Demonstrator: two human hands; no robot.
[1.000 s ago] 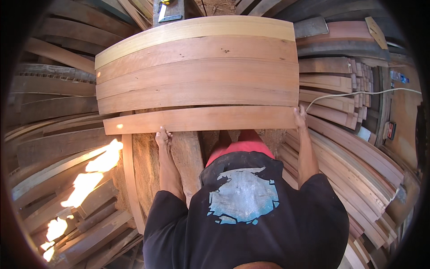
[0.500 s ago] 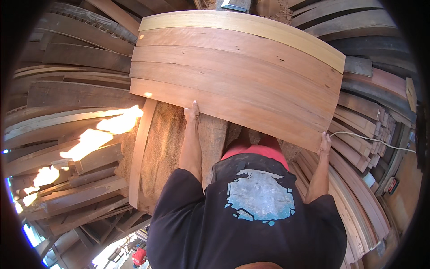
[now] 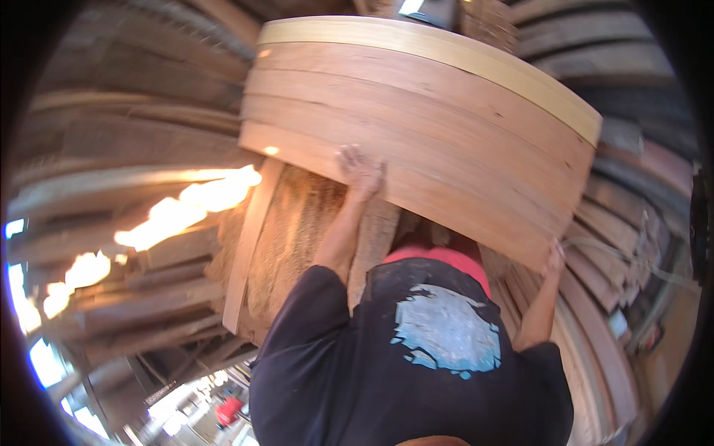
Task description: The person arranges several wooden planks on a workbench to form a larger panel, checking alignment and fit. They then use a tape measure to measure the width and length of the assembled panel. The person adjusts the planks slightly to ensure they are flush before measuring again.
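Reddish planks [image 3: 424, 126], likely stiff and apt to slide apart, lie edge to edge before the person [image 3: 357, 386]; I'd hold both ends. The left hand [image 3: 362, 171] lies open over the near edge; the right hand [image 3: 555, 260] is at the near-right corner, grip unclear.

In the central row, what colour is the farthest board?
Pale yellow; the head view shows the board best.

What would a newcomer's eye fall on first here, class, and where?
First, the broad row of reddish boards across the upper middle, with a pale yellow board along its far side. Next, the glaring light patches at left, and the blue-grey print on the black shirt below.
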